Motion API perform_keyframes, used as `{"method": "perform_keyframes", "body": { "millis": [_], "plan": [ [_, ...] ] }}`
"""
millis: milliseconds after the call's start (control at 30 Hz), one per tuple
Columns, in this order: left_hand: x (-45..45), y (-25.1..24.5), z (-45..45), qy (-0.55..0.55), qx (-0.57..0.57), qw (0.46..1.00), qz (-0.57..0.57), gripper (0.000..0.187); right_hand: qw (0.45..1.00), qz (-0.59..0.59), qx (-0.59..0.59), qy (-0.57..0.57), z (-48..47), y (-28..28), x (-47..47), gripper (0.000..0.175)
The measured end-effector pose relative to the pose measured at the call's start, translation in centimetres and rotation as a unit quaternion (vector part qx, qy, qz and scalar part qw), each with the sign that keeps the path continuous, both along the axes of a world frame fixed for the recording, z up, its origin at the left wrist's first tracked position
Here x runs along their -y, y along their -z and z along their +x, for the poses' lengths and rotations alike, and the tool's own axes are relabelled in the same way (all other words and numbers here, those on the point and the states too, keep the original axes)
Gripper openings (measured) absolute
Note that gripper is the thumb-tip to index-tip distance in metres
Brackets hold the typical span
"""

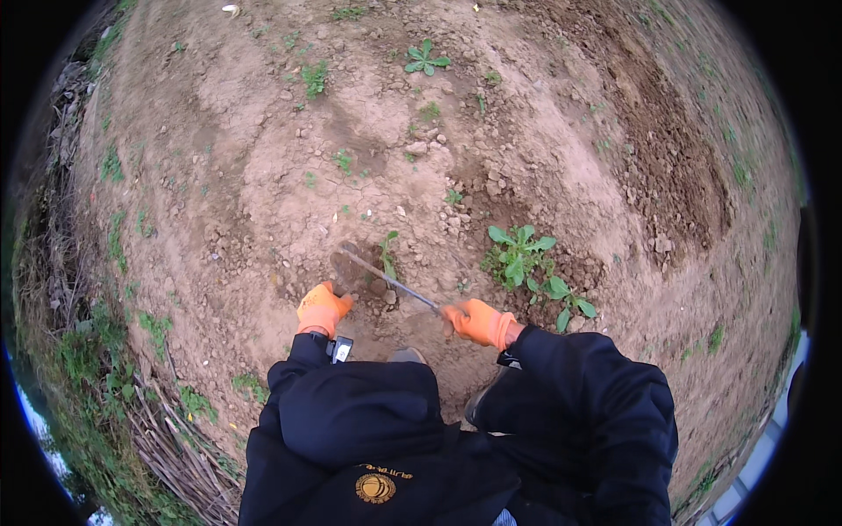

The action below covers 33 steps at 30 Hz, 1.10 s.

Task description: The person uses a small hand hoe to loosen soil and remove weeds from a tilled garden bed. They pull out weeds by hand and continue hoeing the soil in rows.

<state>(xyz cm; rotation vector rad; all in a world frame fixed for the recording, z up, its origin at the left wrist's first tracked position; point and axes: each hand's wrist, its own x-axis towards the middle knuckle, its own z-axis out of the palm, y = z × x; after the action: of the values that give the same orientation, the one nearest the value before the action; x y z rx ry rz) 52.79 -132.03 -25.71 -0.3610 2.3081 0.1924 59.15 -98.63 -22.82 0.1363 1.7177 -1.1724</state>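
Note:
My right hand (479, 322), in an orange work glove, grips one end of a thin, long hand tool (401, 284). From the fist the tool slants up and left, its far end at a patch of dark, disturbed soil (348, 263). What kind of head it has cannot be made out. A small upright green seedling (388, 255) grows just beyond the tool's middle. My left hand (323, 309), gloved likewise, is low over the ground at the near edge of the dark patch. Its fingers are curled and partly hidden, and whether they hold anything is unclear.
Leafy weeds (520, 256) grow beyond my right hand, and another rosette weed (426, 59) stands farther out. A ridge of loose brown soil (671, 144) runs along the right. Dry stalks (177, 454) lie at the lower left. My shoe (408, 356) shows between my arms.

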Motion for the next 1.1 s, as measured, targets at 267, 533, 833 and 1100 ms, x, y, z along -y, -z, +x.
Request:
{"method": "perform_keyframes", "body": {
  "millis": [267,533,833,1100],
  "plan": [
    [-5.0,2.0,-2.5,0.098,-0.166,0.973,0.125,0.063,0.983,-0.019,-0.141,0.119,-5.0,-9.7,-9.5,0.033],
    [-9.3,3.4,-5.4,0.252,-0.142,0.903,0.318,0.031,0.902,0.302,-0.261,0.166,7.5,-19.1,-28.4,0.028],
    [-28.2,-0.3,-8.0,0.597,-0.206,0.693,0.348,0.085,0.746,0.296,-0.041,0.595,22.7,-14.1,-27.9,0.052],
    [-34.2,3.9,-9.6,0.513,-0.102,0.717,0.461,0.041,0.771,0.242,-0.004,0.59,25.6,-10.2,-23.0,0.04]
  ]
}}
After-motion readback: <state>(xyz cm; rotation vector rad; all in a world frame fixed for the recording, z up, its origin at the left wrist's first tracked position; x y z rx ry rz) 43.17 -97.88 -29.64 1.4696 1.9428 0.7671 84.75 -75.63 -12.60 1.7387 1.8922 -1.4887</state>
